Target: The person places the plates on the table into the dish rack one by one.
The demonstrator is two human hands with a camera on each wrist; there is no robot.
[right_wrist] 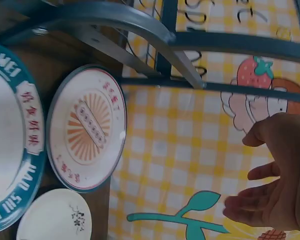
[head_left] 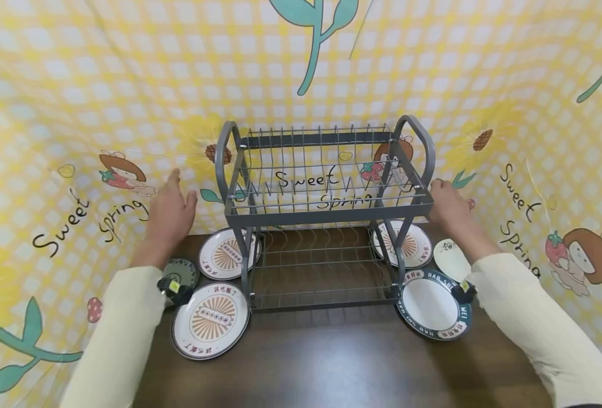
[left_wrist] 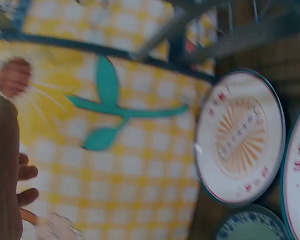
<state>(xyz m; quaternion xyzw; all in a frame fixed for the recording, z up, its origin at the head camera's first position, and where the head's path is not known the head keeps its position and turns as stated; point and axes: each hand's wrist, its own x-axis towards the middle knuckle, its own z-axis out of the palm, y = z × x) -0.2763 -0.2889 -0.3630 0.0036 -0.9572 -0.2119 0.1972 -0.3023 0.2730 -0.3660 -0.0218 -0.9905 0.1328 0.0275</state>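
Item: grey two-tier dish rack (head_left: 326,215), upright on a dark wooden table (head_left: 311,357), midway between a person's hands. Upper tier: wire basket with upright dividers and an arched handle at each end; printed lettering shows through it. Lower tier: wavy wires, brown wood visible beneath.

Backdrop: yellow-checked cloth (head_left: 153,73), with flowers and cartoon figures, close behind the rack and along both sides.

Left of rack: front sunburst plate (head_left: 211,320), white, flat on the table; rear sunburst plate (head_left: 220,255), matching, a rack leg crossing the view of its edge; green dish (head_left: 183,271), partly hidden by the left wrist and its black strap (head_left: 175,289).

Right of rack: third sunburst plate (right_wrist: 86,128), farther back, again crossed by a leg; teal-rimmed plate (head_left: 430,304), in front of it; small white dish (head_left: 449,259) with a floral sprig, overlapped in view by the right forearm.

Hands: left hand (head_left: 172,212), beyond the rack's left end, fingers loosely extended, holding nothing. Right hand (head_left: 449,205), beside the right handle, fingers parted and relaxed, gripping nothing; the wrist view shows it apart from the frame.
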